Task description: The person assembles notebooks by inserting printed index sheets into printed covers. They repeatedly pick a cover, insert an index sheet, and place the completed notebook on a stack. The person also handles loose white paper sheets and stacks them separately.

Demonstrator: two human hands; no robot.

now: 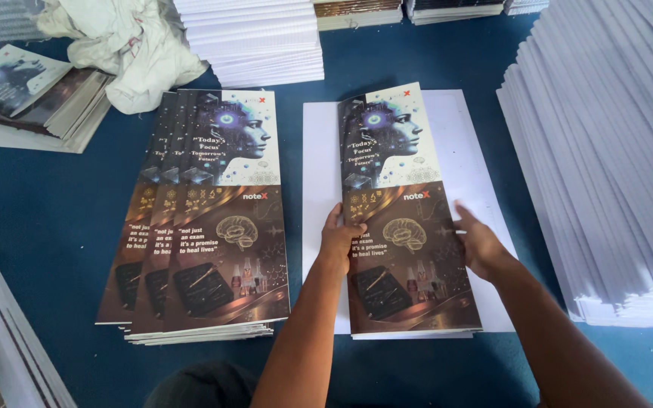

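Printed cover sheet (406,208) lies flat on a white sheet (466,151), mid-table, on the blue table top (54,219). Long axis runs away from the person, far end tipped a bit left; the end with the face picture points away, the dark end w/ the brain picture sits nearest the body.

Left hand (339,238) is at the cover's left long edge, about halfway along. Fingers (353,227) curled together, tips over the edge and touching the printed face. Can't tell if the thumb is under the sheet.

Right hand (480,243) is at the right long edge, same level. Fingers (464,215) slightly spread and laid flat, touching the cover edge and the white sheet; not clamped on anything.

Just left, well apart from the hands: a fanned stack of covers (205,219) w/ same print, same direction.
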